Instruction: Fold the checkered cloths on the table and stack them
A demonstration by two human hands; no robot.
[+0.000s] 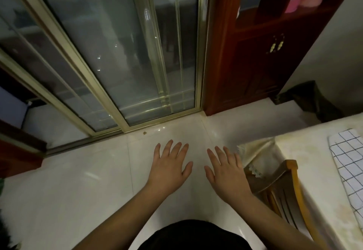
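A white cloth with a dark grid pattern (348, 163) lies on the table (306, 151) at the far right edge of the view, partly cut off. My left hand (170, 166) and my right hand (225, 171) are both held out flat over the floor, palms down, fingers spread, holding nothing. Both hands are well to the left of the table and the cloth.
A wooden chair (282, 190) is pushed against the table's near-left side. A pale tablecloth corner (257, 151) hangs by my right hand. Sliding glass doors (121, 63) and a dark wooden cabinet (255, 63) stand ahead; a dark bin (308, 98) sits beyond the table.
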